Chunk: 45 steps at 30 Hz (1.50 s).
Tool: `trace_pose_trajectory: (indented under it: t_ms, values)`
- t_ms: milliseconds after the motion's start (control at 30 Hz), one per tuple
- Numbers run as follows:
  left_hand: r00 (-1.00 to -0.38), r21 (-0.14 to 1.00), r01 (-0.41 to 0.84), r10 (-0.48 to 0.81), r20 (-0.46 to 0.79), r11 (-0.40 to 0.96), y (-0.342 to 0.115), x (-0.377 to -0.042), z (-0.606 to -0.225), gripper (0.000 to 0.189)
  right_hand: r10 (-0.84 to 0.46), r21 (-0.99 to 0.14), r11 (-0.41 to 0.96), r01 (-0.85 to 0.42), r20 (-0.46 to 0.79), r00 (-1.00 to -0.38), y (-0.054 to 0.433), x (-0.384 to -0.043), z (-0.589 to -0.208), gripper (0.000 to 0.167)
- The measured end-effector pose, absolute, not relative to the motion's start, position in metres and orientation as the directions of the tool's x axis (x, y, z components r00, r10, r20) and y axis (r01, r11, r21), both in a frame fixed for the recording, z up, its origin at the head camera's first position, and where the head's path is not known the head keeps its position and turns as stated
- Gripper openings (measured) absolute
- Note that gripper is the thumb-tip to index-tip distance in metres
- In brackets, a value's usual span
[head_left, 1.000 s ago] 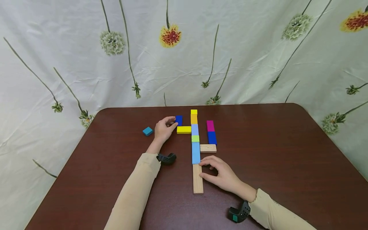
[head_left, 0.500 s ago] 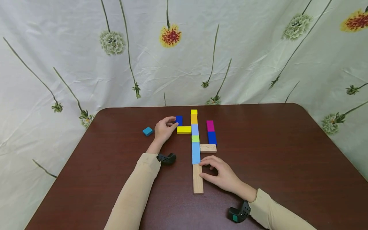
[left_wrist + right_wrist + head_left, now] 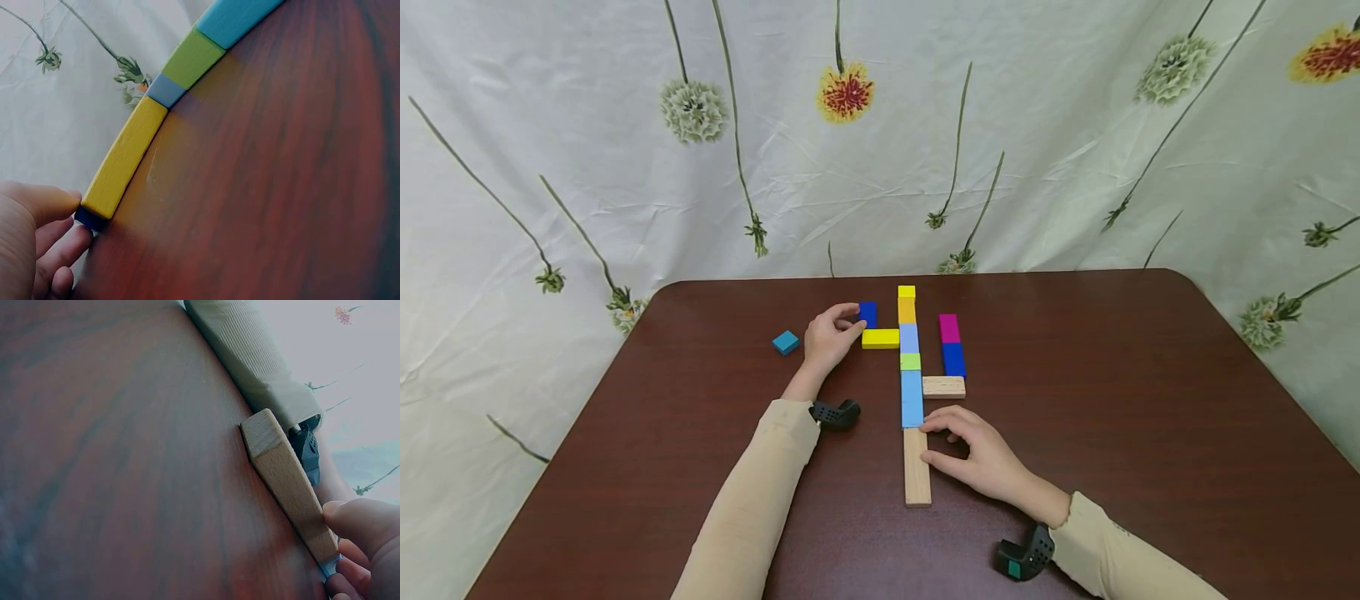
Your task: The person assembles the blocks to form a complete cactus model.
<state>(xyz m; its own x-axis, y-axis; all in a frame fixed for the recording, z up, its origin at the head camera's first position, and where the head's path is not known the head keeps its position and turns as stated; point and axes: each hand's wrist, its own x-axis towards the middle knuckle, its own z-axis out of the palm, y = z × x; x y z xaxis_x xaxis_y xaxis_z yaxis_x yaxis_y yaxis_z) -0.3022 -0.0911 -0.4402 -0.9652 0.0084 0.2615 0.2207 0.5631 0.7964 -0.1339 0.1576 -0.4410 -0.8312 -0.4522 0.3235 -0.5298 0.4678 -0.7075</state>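
Observation:
Colored wooden blocks form a branching shape on the table. My left hand (image 3: 829, 340) is at the left end, fingertips against the left side of a dark blue block (image 3: 868, 314); its thumb is at the corner where a yellow block (image 3: 881, 339) meets it. That yellow block joins a periwinkle block (image 3: 909, 338) in the central line. Near the bottom of the line, my right hand (image 3: 973, 450) has its thumb touching the right side of a long plain wooden block (image 3: 917, 479). Its index fingertip lies at the seam with a light blue block (image 3: 912, 398).
A loose teal block (image 3: 786, 342) lies left of my left hand. To the right, a plain block (image 3: 943, 387) branches off, with another blue block (image 3: 953, 359) and a magenta block (image 3: 949, 327) beyond. An orange block (image 3: 907, 311) and a green block (image 3: 910, 362) stand in line.

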Motion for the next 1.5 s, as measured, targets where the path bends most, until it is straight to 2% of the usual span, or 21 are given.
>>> trace_pose_trajectory:
  t_ms: [233, 467, 767, 1133, 1500]
  values:
    - [-0.949, 0.823, 0.254, -0.033, 0.313, 0.509, -0.09, -0.297, -0.443, 0.036, -0.454, -0.709, 0.464, -0.53, 0.324, -0.83, 0.158, -0.134, -0.443, 0.029]
    - [-0.886, 0.797, 0.326, -0.131, 0.445, 0.508, -0.092, -0.285, -0.444, 0.03, -0.467, -0.711, 0.45, -0.541, 0.329, -0.821, 0.157, -0.134, -0.446, 0.029]
    - [-0.812, 0.75, 0.423, -0.154, 0.562, 0.508, -0.106, -0.268, -0.441, 0.026, -0.458, -0.701, 0.438, -0.563, 0.365, -0.81, 0.156, -0.134, -0.446, 0.028]
    - [-0.803, 0.758, 0.409, -0.195, 0.564, 0.508, -0.133, -0.248, -0.442, 0.025, -0.459, -0.693, 0.433, -0.576, 0.381, -0.803, 0.158, -0.135, -0.447, 0.028]
    - [-0.802, 0.803, 0.296, -0.322, 0.503, 0.517, -0.155, -0.244, -0.44, 0.03, -0.456, -0.691, 0.445, -0.57, 0.373, -0.808, 0.158, -0.135, -0.446, 0.029]
